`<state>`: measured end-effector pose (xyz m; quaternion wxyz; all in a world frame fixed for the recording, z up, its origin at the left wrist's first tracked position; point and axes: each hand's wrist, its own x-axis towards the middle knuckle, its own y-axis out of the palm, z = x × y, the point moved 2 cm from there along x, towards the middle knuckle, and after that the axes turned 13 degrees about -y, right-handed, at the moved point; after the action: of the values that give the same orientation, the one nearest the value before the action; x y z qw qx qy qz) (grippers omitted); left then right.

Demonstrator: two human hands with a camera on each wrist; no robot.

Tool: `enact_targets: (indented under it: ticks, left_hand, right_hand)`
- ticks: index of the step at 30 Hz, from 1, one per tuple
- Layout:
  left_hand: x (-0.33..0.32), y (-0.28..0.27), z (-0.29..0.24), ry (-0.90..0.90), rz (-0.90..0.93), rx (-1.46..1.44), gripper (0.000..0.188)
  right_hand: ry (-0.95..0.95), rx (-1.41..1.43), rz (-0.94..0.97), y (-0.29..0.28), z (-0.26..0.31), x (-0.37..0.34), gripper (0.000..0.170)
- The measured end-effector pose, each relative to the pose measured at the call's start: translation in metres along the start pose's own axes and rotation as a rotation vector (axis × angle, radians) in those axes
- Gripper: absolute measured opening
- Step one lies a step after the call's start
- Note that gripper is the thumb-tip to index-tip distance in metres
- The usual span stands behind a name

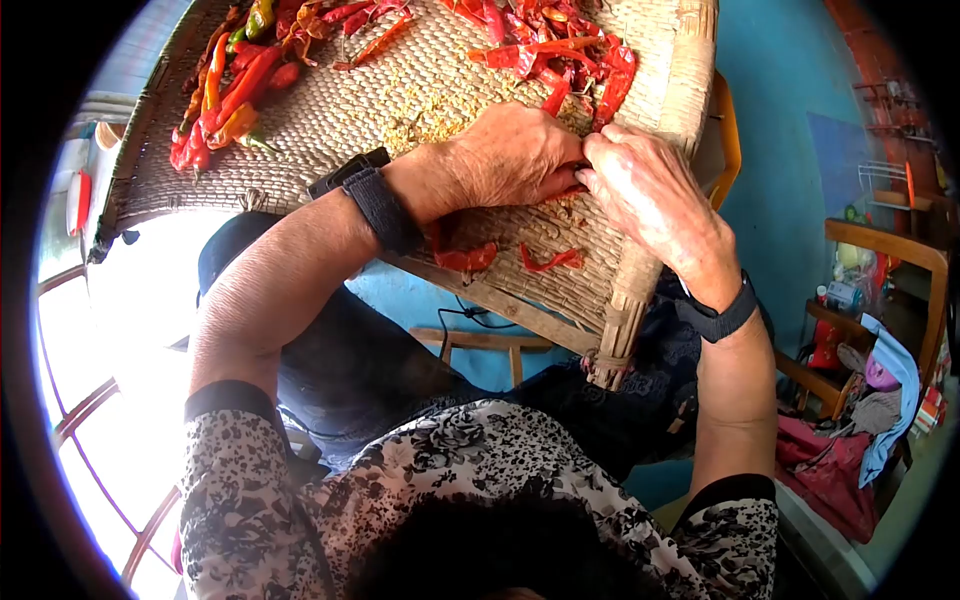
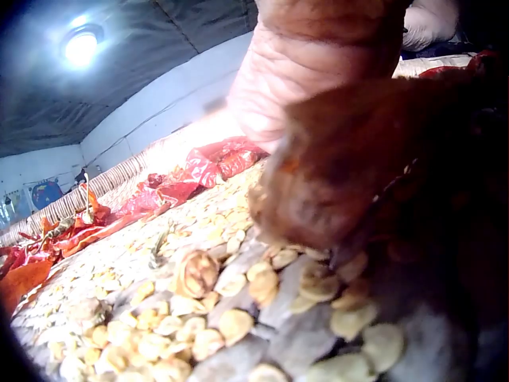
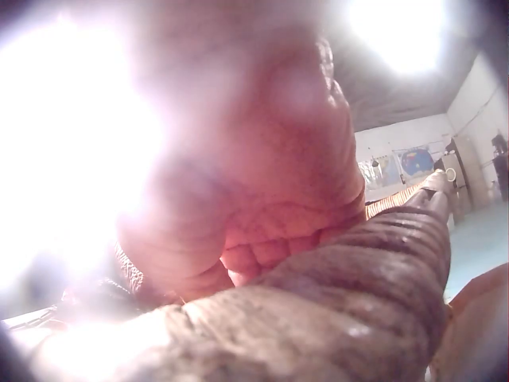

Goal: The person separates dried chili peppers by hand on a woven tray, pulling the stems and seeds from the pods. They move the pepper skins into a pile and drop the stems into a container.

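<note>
Over the right end of a woven basket tray [image 1: 330, 140], both hands meet fingertip to fingertip. The left hand [image 1: 515, 155] holds a dried red chili pepper, seen as a dark, wrinkled piece [image 2: 318, 175] beneath a finger in the left wrist view. Curled fingers of the right hand [image 1: 655, 195] pinch at the same chili, which both hands mostly hide in the head view. Pale yellow chili seeds [image 1: 430, 110] lie scattered on the weave by the left hand. Torn red chili skins [image 1: 565, 55] are heaped just beyond the hands, with two loose pieces [image 1: 550, 260] nearer the body.
Whole red, orange and green chilies [image 1: 235, 85] are piled at the tray's far left. A thick bound rim [image 1: 640, 290] edges the tray on the right, beside the right wrist. Past it stands a wooden chair [image 1: 890, 235] with cloths and small goods.
</note>
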<state>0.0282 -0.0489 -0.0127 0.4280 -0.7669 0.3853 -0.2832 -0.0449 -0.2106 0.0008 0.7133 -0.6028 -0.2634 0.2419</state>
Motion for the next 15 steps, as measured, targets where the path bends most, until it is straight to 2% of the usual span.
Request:
enact_targets:
  ticks: [7, 9, 10, 12, 13, 15]
  left_hand:
    - [0.001, 0.005, 0.004, 0.010, 0.019, 0.006, 0.020]
    - [0.001, 0.005, 0.005, 0.010, 0.020, 0.018, 0.020]
    - [0.001, 0.005, 0.005, 0.003, 0.030, 0.021, 0.020]
    - [0.002, 0.006, 0.005, -0.002, 0.039, 0.024, 0.019]
    - [0.002, 0.006, 0.005, -0.003, 0.035, 0.026, 0.019]
    - [0.001, 0.004, 0.003, -0.004, 0.030, 0.026, 0.019]
  right_hand:
    - [0.057, 0.044, 0.121, -0.017, 0.008, 0.013, 0.022]
    - [0.117, 0.070, 0.242, -0.020, 0.008, 0.016, 0.027]
    - [0.117, 0.068, 0.241, -0.013, 0.006, 0.011, 0.027]
    - [-0.002, 0.000, -0.003, -0.003, 0.005, 0.001, 0.034]
    - [-0.002, -0.001, -0.002, -0.001, 0.003, 0.002, 0.034]
    - [-0.112, 0.017, -0.196, -0.005, 0.002, 0.006, 0.014]
